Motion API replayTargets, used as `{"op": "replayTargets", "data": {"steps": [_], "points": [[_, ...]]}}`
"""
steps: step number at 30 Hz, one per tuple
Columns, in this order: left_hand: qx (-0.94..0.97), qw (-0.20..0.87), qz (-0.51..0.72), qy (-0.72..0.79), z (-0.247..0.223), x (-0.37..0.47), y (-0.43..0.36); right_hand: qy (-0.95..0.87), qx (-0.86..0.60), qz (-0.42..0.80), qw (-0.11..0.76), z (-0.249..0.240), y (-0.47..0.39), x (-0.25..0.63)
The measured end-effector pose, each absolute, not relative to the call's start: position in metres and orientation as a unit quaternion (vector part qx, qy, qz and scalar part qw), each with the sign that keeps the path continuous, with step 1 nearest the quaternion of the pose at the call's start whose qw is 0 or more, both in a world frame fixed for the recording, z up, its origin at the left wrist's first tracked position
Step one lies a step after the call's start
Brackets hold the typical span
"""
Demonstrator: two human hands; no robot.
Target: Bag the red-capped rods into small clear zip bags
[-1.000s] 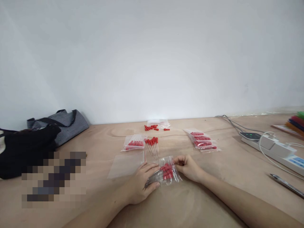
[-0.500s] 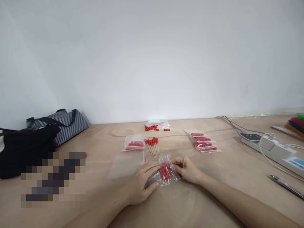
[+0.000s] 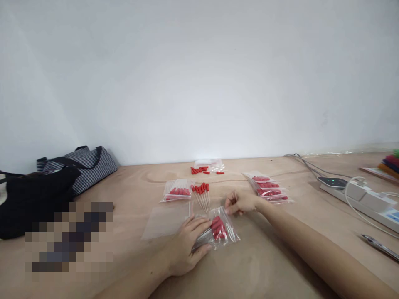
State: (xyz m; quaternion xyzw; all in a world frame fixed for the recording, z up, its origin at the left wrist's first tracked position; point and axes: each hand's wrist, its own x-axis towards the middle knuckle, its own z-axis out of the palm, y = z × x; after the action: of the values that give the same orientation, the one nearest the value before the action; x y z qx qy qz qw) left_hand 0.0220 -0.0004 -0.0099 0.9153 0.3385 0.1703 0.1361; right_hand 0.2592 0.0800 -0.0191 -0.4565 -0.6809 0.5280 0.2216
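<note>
A clear zip bag (image 3: 231, 232) with red rubber bulbs (image 3: 218, 227) lies on the table in front of me. My left hand (image 3: 193, 241) holds it from the left, fingers on top and thumb at the near side, with thin clear-grey strips under the palm. The fingers of my right hand (image 3: 239, 203) are pinched together at the bag's far right corner. Just beyond the bag, several red-capped droppers (image 3: 202, 196) with thin pale stems lie fanned out. To the left of them rests a filled zip bag (image 3: 177, 190), and nearer me is a flat translucent bag (image 3: 165, 222).
Loose red bulbs (image 3: 199, 170) lie by a plastic bag (image 3: 208, 163) near the wall. Overlapping filled bags (image 3: 268, 190) are at right. Farther right are a power strip (image 3: 370, 203), cables and a pen (image 3: 380, 247). A striped bag (image 3: 90, 170) and black cloth (image 3: 34, 199) occupy the left.
My right hand has shifted from the bag's right side up to its far right corner. The bag's right part now lies more spread out. My left hand keeps its place on the bag.
</note>
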Motion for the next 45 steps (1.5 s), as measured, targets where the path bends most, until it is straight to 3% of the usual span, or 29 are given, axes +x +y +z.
{"op": "replayTargets", "data": {"steps": [3,8,18,24,28,45], "points": [[0.915,0.131,0.181,0.336,-0.011,0.021,0.0,-0.674,-0.52,0.374,0.368,-0.019,0.117,0.246],[0.918,0.123,0.188,0.326,-0.016,0.019,0.002,-0.656,-0.565,0.302,0.399,-0.033,0.158,0.213],[0.916,0.129,0.177,0.336,-0.011,0.021,0.0,-0.616,-0.603,0.285,0.42,-0.038,0.155,0.197],[0.915,0.134,0.179,0.336,-0.013,0.02,0.001,-0.532,-0.588,0.263,0.55,-0.033,0.12,0.243],[0.912,0.133,0.173,0.348,-0.015,0.02,0.002,-0.429,-0.511,0.296,0.684,-0.04,0.08,0.277],[0.905,0.127,0.168,0.37,-0.012,0.022,0.0,-0.39,-0.479,0.468,0.632,-0.041,0.018,0.261]]}}
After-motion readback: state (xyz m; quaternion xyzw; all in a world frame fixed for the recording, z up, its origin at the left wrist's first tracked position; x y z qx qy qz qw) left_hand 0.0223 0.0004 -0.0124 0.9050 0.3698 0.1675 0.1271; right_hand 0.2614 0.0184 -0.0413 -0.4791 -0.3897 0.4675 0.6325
